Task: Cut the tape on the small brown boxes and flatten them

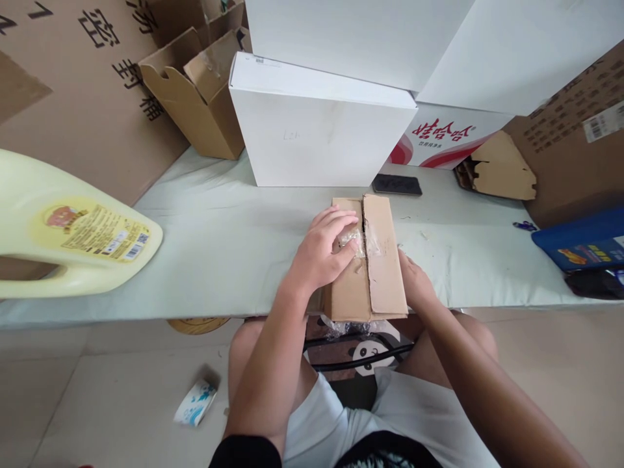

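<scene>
A small brown cardboard box [387,279] lies near the table's front edge, its top flaps meeting at a ragged seam. Torn clear tape [373,240] clings across that seam. Resting on the left flap is my left hand [324,250], its fingers and thumb apart beside the tape. My right hand [415,279] holds the box's right side; most of its fingers are hidden behind the cardboard.
Large white boxes [322,130] stand behind, with a black phone [397,184] before them. A pale yellow jug [97,227] is at left, an open brown carton [195,97] at back left. On the right lies a blue package [580,240]. A paper cup [195,403] lies on the floor.
</scene>
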The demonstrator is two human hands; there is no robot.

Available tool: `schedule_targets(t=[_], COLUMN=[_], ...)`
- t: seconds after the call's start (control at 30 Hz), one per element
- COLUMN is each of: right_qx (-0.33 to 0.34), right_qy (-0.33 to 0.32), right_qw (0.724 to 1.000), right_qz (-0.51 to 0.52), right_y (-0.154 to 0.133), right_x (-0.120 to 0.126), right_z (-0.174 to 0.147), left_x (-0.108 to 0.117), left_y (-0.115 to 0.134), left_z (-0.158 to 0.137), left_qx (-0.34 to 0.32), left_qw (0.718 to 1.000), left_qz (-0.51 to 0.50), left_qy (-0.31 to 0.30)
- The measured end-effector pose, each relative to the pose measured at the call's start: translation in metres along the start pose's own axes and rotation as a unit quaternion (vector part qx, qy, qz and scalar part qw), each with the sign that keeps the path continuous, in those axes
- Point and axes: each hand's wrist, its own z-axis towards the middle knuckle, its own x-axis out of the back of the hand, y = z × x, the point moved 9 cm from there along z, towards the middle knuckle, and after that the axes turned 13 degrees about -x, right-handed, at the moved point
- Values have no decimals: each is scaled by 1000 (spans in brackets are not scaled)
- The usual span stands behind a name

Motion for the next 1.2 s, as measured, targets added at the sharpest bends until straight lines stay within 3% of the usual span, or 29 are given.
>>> schedule_targets(t=[0.17,0.27,0.37,0.5,0.57,0.83,1.07,1.2], right_qx=[39,95,128,144,169,295,324,348], right_qy=[-23,-67,-94,-111,-123,-107,-93,-59], right_qw=[990,950,924,927,932,933,932,930], right_qz=[133,288,348,327,298,177,136,102], right_y=[-16,-38,-52,-52,-52,-65,-79,-85], right_x=[11,23,32,27,21,22,39,36], right_z=[-14,-35,-50,-53,-55,-72,-91,-97], left_x=[1,1,3,5,3,15,20,18], left_y=[3,5,-2,-22,-24,-20,-21,-25], left_z=[1,-1,-7,-19,-20,-19,-16,-15], left_qx=[11,25,73,177,195,175,155,155], left_qw=[1000,999,997,978,967,958,934,929], left_qz=[-12,-22,-26,-98,-159,-221,-280,-279], left_qy=[-9,-11,13,47,38,52,161,185])
